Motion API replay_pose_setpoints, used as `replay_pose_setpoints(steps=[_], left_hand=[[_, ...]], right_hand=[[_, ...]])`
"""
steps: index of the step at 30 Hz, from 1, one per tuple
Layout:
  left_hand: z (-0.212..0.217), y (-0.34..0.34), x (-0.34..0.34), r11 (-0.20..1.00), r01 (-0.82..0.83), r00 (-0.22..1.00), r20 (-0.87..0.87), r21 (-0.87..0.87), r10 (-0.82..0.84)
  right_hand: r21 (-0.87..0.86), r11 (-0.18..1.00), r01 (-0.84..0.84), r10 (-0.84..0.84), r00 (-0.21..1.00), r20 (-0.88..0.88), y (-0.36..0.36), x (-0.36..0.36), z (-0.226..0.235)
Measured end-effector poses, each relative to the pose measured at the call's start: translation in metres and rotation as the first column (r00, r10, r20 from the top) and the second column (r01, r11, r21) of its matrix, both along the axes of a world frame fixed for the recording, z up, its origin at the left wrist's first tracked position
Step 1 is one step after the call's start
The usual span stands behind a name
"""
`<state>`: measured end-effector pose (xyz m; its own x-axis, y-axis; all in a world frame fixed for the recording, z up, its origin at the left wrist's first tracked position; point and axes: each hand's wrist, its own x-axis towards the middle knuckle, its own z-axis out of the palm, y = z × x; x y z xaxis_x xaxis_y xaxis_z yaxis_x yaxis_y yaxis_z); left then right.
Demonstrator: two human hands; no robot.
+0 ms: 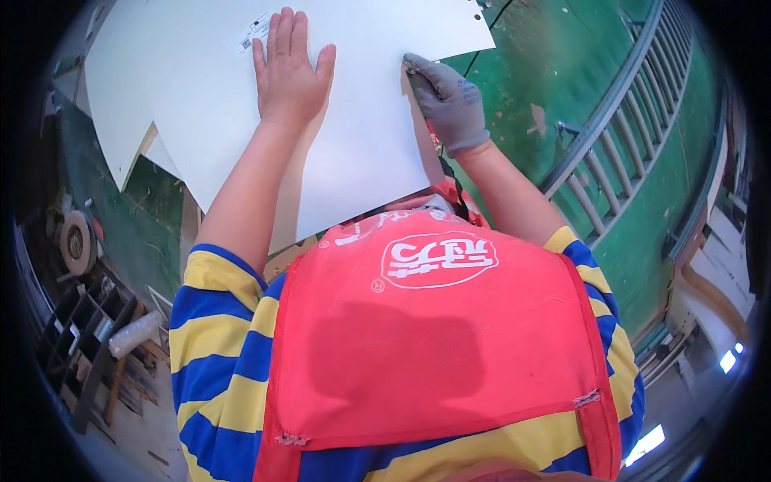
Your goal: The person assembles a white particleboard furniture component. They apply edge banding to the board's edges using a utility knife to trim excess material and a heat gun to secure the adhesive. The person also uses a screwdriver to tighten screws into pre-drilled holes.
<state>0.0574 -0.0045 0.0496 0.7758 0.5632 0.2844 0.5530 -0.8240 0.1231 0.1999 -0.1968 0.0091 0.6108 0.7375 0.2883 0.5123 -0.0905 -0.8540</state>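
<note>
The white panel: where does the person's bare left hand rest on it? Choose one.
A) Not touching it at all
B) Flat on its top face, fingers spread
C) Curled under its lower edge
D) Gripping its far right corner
B: the bare left hand lies palm-down with fingers spread on the face of the white panel, while the gloved right hand is at the panel's right edge.

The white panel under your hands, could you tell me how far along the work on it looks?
Done: the white panel lies on top of another white sheet. In hand: the bare left hand presses flat on it, and the gloved right hand works at its right edge. What remains cannot be judged.
</note>
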Motion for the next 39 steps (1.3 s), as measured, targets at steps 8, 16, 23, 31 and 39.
replay_pose_setpoints(steps=[8,16,23,31,39], left_hand=[[-0.001,-0.014,-0.018,1.0,-0.008,0.997,-0.081,-0.011,0.007],[0.009,-0.014,-0.026,1.0,0.01,0.993,-0.115,-0.009,-0.011],[0.009,-0.014,-0.027,1.0,0.023,0.992,-0.127,0.016,-0.021],[0.01,-0.013,-0.027,1.0,0.014,0.992,-0.129,0.009,-0.013],[0.006,-0.013,-0.026,1.0,0.023,0.996,-0.086,-0.02,-0.025]], right_hand=[[-0.069,0.997,0.043,-0.035,0.993,0.11,-0.011,-0.027,0.003],[-0.019,0.991,0.136,-0.129,0.968,0.214,-0.01,-0.027,-0.003],[0.0,0.968,0.253,-0.239,0.915,0.326,-0.025,0.015,-0.017],[-0.078,0.839,0.538,-0.531,0.842,0.093,-0.052,0.09,-0.032],[-0.034,0.906,0.421,-0.414,0.901,0.133,-0.028,0.023,-0.009]])
